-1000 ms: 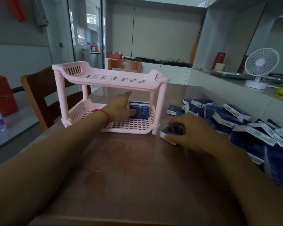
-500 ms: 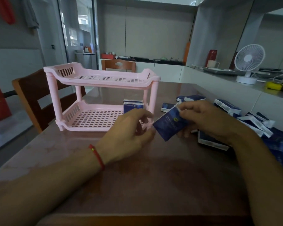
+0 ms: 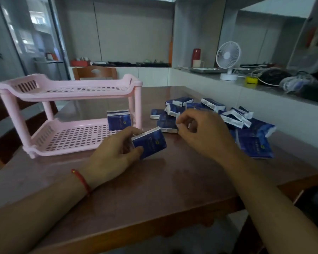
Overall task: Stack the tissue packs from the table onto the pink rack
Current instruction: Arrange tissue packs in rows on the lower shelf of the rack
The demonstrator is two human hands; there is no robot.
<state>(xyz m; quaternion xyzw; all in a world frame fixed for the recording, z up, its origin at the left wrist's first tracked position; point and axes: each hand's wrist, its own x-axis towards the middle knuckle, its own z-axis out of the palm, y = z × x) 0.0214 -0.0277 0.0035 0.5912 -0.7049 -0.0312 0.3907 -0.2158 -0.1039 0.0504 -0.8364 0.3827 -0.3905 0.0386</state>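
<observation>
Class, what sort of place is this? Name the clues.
Most likely a home kitchen-dining room: a wooden dining table with a chair, a counter with a desk fan, and wall cabinets.

The left hand (image 3: 111, 153) covers the near left edge of the tissue pack (image 3: 149, 143) it grips, and its print is too blurred to read. The right hand (image 3: 200, 132) hides part of the heap of tissue packs (image 3: 215, 114) behind it; whether its curled fingers (image 3: 184, 119) hold anything cannot be told. The bench (image 3: 154, 189) is cut off at the left edge.
</observation>
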